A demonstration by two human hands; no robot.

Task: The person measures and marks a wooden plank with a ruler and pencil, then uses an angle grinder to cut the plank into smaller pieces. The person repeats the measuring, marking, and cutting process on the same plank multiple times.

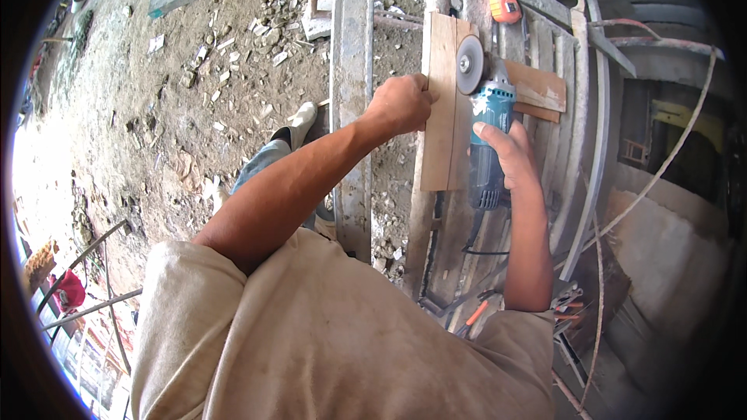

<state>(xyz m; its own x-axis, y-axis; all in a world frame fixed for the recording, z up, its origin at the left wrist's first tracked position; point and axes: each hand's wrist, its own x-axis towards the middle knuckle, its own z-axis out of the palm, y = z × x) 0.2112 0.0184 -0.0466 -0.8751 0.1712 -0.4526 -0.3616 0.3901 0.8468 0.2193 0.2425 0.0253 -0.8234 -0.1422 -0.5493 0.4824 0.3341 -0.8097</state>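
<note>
My right hand (510,152) is wrapped round the teal body of an angle grinder (486,157). The grinder's grey disc (468,64) stands over the right side of a long wood-coloured plank (442,136); whether it touches or spins I cannot tell. At the plank's left edge, my left hand (401,105) is closed, with fingertips gripping the edge partly out of sight. A shorter brown wood-coloured piece (537,87) lies to the right of the grinder head, on the slats.
An orange tape measure (505,6) rests on the slatted bench (556,54), beyond the disc. Orange-handled tools (476,313) lie near my right elbow. A long beam (352,70) runs left of the bench, above rubble-strewn ground (226,70). The grinder's cord (472,237) trails toward me.
</note>
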